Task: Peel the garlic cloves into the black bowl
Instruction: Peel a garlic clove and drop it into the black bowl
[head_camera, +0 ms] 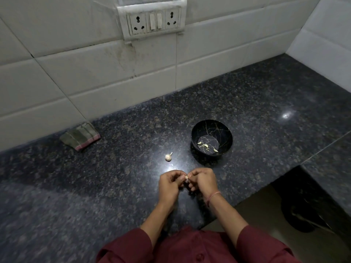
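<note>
Nearest, the left hand [169, 184] and right hand [202, 180] pinch one small pale garlic clove [186, 178] between their fingertips, peeling under way. Beyond, left of the black gold-veined bowl [224, 130], lies an unpeeled garlic piece [168, 157]. The bowl holds a few peeled cloves [206, 145].
</note>
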